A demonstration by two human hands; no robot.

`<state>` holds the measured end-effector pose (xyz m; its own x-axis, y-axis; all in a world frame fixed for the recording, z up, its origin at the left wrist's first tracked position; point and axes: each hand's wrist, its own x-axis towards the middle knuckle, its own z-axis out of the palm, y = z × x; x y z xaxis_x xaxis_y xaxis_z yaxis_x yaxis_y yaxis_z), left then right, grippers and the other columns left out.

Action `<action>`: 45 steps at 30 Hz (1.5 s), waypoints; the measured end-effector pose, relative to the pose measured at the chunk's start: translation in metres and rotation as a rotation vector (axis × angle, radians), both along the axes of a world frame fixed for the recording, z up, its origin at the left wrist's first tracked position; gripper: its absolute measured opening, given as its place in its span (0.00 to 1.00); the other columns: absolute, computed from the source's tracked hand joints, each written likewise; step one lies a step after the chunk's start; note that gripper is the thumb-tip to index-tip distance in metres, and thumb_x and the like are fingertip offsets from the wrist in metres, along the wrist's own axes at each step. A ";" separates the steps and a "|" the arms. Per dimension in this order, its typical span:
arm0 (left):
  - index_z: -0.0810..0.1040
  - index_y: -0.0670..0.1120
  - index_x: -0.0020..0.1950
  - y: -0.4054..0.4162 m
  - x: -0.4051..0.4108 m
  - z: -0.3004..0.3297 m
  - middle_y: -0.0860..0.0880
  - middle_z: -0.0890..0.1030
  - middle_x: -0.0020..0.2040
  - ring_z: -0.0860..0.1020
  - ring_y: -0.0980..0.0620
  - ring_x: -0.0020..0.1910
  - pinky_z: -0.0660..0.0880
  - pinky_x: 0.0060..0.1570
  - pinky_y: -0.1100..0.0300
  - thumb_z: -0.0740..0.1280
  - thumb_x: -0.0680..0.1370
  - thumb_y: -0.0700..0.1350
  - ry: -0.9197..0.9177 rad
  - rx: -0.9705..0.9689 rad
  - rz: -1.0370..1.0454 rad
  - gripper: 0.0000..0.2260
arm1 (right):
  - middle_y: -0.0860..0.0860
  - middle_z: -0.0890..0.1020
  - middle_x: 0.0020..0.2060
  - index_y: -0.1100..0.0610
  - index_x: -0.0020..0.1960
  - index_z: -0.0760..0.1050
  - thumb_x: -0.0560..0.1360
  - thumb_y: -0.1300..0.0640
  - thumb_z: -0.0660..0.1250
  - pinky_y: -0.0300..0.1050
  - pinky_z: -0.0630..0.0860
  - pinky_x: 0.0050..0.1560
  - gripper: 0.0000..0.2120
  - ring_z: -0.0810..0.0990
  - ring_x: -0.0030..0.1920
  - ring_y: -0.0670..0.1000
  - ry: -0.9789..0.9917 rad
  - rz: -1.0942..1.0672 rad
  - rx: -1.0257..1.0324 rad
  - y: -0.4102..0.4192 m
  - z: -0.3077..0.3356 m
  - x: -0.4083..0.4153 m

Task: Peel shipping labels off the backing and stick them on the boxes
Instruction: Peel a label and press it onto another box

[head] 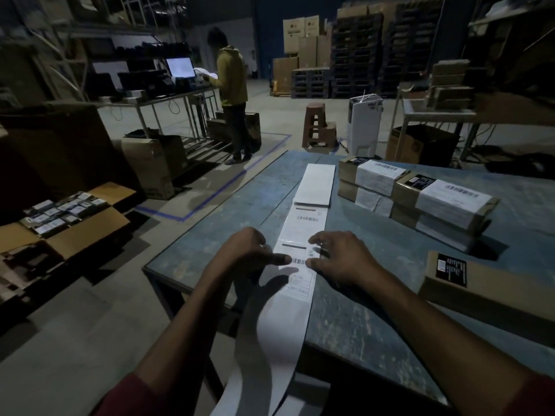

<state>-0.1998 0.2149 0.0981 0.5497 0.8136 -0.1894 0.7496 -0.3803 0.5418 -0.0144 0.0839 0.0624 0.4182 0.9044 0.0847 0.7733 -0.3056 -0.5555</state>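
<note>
A long white strip of shipping labels point(303, 235) runs down the grey table point(360, 310) from a folded stack point(316, 183) and hangs off the near edge. My left hand point(249, 253) holds the strip's left edge, its thumb lying across a printed label point(300, 276). My right hand point(339, 258) rests on the right edge of the same label, fingers curled down onto it. A brown box point(480, 291) without a shipping label lies on the table at right. Two stacks of labelled boxes point(420, 199) sit behind it.
An open carton point(72, 223) of small boxes stands on the floor at left. A person in a yellow hoodie point(232, 94) stands at a far workbench with a lit screen. Stools, cartons and pallet stacks fill the background.
</note>
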 end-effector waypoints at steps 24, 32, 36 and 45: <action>0.81 0.44 0.68 -0.049 -0.036 -0.027 0.47 0.88 0.54 0.87 0.51 0.53 0.81 0.51 0.63 0.76 0.72 0.29 -0.811 -0.198 -0.211 0.25 | 0.43 0.87 0.53 0.49 0.56 0.88 0.71 0.41 0.79 0.30 0.74 0.51 0.18 0.80 0.52 0.38 0.002 0.334 0.416 -0.024 0.017 -0.022; 0.71 0.49 0.76 -0.055 -0.027 -0.027 0.48 0.87 0.46 0.86 0.58 0.46 0.79 0.47 0.69 0.78 0.73 0.34 -0.783 0.018 -0.201 0.34 | 0.47 0.89 0.48 0.50 0.55 0.87 0.72 0.41 0.76 0.51 0.83 0.49 0.17 0.86 0.47 0.45 -0.035 0.350 0.439 -0.024 0.014 -0.030; 0.69 0.49 0.79 -0.054 -0.024 -0.032 0.49 0.88 0.47 0.86 0.58 0.48 0.80 0.51 0.67 0.77 0.74 0.36 -0.737 0.027 -0.207 0.35 | 0.46 0.89 0.46 0.49 0.56 0.87 0.71 0.37 0.70 0.51 0.83 0.52 0.21 0.86 0.48 0.44 0.019 0.299 0.442 -0.023 0.013 -0.033; 0.71 0.48 0.78 -0.048 -0.022 -0.046 0.54 0.86 0.40 0.85 0.61 0.42 0.77 0.47 0.71 0.77 0.75 0.38 -0.718 0.112 -0.206 0.33 | 0.42 0.89 0.41 0.47 0.53 0.85 0.68 0.39 0.74 0.51 0.84 0.52 0.17 0.87 0.45 0.41 0.044 0.225 0.478 -0.019 0.010 -0.038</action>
